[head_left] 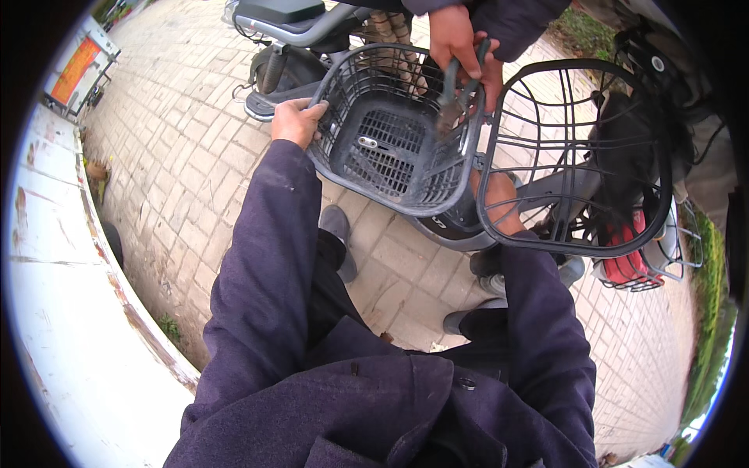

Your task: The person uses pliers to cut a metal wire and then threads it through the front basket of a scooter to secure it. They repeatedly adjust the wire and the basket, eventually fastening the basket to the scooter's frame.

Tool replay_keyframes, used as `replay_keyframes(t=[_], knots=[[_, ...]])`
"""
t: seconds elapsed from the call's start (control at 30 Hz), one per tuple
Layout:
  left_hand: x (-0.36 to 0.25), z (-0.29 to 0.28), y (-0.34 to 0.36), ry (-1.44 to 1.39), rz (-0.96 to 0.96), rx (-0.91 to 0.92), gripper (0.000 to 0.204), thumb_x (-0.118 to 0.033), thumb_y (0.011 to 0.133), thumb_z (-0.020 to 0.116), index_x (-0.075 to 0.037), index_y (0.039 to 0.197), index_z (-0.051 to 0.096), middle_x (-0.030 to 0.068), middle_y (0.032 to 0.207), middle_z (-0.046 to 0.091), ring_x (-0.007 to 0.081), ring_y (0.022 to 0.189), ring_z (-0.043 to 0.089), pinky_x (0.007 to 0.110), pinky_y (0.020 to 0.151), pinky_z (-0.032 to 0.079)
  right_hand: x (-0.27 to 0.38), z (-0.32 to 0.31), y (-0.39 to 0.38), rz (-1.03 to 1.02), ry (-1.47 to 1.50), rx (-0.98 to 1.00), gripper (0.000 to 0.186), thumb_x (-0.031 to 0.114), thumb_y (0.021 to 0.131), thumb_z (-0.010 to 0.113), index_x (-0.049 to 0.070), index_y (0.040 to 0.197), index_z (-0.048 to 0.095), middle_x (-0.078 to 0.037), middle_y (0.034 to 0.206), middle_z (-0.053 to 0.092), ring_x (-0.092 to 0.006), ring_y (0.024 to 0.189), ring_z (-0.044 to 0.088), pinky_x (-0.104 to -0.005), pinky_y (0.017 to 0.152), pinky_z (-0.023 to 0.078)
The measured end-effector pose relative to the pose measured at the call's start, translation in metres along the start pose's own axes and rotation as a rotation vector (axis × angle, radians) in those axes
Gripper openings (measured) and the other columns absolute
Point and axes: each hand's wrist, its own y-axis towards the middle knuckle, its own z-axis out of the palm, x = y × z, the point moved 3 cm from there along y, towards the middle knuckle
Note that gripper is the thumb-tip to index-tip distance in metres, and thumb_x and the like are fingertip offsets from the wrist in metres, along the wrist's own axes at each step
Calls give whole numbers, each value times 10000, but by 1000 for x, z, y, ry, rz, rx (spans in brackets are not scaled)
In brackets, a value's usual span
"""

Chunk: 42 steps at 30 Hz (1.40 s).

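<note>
My left hand (pixel 298 122) is closed round the left rim of a black plastic basket (pixel 390 136) with a slatted floor. A small metal plate with a slot (pixel 368 143) lies on that floor. My right hand (pixel 499 199) reaches up at the basket's right side, partly behind the black wire lid (pixel 572 144); its fingers are hidden. The lid stands folded out to the right. Across from me, another person's hand (pixel 454 39) grips what look like pliers (pixel 456 90), blurred, at the basket's right inner wall. That person's other hand (pixel 491 82) is close beside it.
An electric scooter (pixel 289 66) stands beyond the basket on paving bricks (pixel 183 156). At the right is another vehicle with a red item in a wire basket (pixel 624 257). A white, rust-marked panel (pixel 70 312) curves along the left. Feet in grey shoes (pixel 337 234) are below the basket.
</note>
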Motion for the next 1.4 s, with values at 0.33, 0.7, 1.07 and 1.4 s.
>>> replay_keyframes(t=[0.33, 0.7, 1.07, 1.4], knots=[[3, 3, 6, -45, 94, 5, 293, -161, 873, 728, 54, 1069, 766, 12, 667, 622, 87, 542, 577, 253, 527, 472, 9, -14, -7, 133, 127, 37, 537, 429, 1017, 538, -38, 803, 696, -293, 739, 632, -468, 752, 649, -522, 698, 483], [-68, 17, -65, 584, 784, -252, 419, -152, 878, 739, 6, 1255, 649, 211, 1181, 663, 366, 1125, 609, 448, 1001, 470, -11, -13, -16, 45, 319, -69, 325, 333, 1001, 582, 15, 958, 634, -220, 790, 639, -410, 784, 643, -470, 721, 478], [-79, 182, -119, 444, 511, 647, 760, -146, 867, 732, 127, 1484, 382, 251, 1356, 599, 306, 1218, 613, 371, 1043, 478, -33, -24, -36, 93, 481, -52, 251, 226, 954, 635, 5, 1060, 686, -198, 881, 697, -359, 864, 688, -443, 776, 510], [-88, 194, -104, 115, 51, 921, 712, -54, 871, 705, 141, 1482, 396, 158, 1229, 668, 158, 1055, 642, 280, 893, 522, -29, -52, -49, 167, 464, -63, 228, 227, 965, 608, 28, 1025, 703, -185, 876, 706, -395, 882, 668, -474, 771, 506]])
